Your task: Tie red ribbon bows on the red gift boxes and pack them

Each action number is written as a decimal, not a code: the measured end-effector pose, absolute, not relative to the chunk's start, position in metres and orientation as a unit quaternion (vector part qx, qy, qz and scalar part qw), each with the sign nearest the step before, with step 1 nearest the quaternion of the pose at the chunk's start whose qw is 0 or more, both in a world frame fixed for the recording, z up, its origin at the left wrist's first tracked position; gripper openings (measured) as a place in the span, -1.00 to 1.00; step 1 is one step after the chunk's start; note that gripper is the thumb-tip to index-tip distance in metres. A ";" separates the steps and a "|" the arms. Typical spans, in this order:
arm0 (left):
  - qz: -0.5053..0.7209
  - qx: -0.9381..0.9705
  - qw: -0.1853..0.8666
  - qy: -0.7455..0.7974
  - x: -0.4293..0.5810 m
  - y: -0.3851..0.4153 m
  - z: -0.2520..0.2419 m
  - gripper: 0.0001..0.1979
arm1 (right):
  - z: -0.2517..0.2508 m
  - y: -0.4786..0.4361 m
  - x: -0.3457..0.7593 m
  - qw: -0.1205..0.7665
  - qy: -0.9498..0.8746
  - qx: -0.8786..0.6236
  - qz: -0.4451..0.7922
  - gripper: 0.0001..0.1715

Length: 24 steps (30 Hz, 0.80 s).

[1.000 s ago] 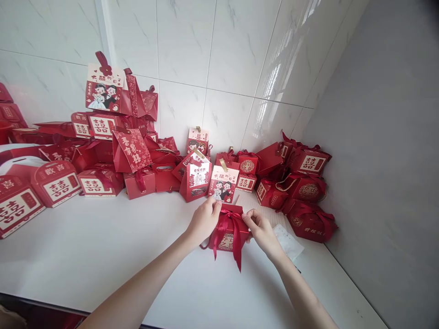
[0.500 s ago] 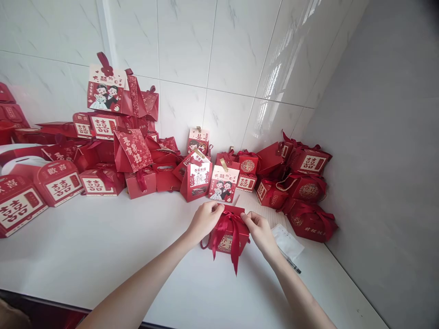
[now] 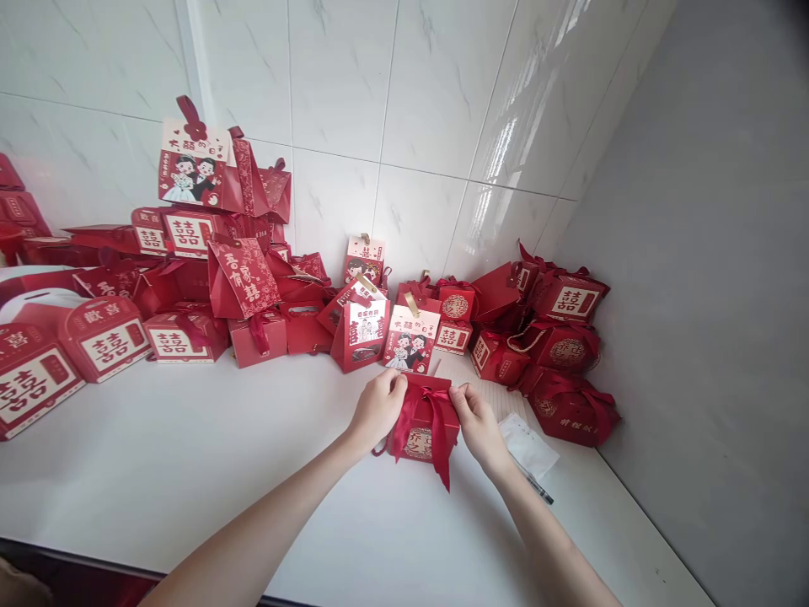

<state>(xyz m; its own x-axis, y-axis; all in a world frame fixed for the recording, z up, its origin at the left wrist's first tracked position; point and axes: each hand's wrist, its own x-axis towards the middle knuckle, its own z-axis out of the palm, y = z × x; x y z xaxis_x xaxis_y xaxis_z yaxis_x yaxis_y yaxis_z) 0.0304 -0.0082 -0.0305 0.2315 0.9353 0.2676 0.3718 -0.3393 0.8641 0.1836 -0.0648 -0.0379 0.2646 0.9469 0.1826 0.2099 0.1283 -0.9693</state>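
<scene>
A small red gift box (image 3: 420, 444) with a gold round emblem stands on the white table before me. Across its top runs a red satin ribbon (image 3: 438, 417), tied in a bow, its two tails hanging down the front. My left hand (image 3: 379, 413) is closed at the upper left of the box, thumb and finger pinching the ribbon beside the top edge. At the upper right, my right hand (image 3: 479, 424) pinches the ribbon's other side between thumb and bent fingers. The fingertips partly hide what they grip. A dark red cord handle (image 3: 380, 447) shows low on the left side.
Right of the box lie a white paper packet (image 3: 528, 444) and a black pen (image 3: 537, 487). Finished-looking red boxes (image 3: 570, 406) are stacked by the grey wall. More red boxes (image 3: 254, 335) crowd the tiled wall. A couple-printed box (image 3: 409, 341) stands just behind my hands.
Both hands have spread slightly apart at the box's top. The ribbon tails have swung to the right and sit a little higher, uncovering more of the emblem.
</scene>
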 end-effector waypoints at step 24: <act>0.436 0.694 0.350 0.453 0.033 -0.010 -0.035 -0.72 | -0.032 -0.074 0.184 0.614 -0.533 -0.566 0.140 -0.64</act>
